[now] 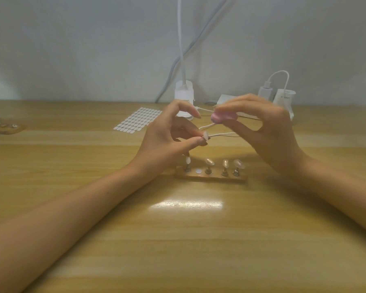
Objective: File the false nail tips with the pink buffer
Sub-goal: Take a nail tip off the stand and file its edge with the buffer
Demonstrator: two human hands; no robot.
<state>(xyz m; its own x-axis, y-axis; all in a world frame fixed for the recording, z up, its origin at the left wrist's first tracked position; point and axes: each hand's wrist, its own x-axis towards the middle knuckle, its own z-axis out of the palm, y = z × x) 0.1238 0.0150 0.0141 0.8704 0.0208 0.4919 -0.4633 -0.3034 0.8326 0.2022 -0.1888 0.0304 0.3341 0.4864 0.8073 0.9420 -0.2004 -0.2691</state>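
My right hand pinches the pink buffer between thumb and fingers, held above the table. My left hand pinches a small false nail tip on its peg between thumb and finger, just below and left of the buffer; the two are apart. Beneath the hands, a wooden holder carries several metal pegs with nail tips, and one slot shows only a bare round disc.
A sheet of white adhesive tabs lies at the back left of the wooden table. A white lamp base with cables, a charger plug and a white device stand at the back. Another wooden holder lies far left.
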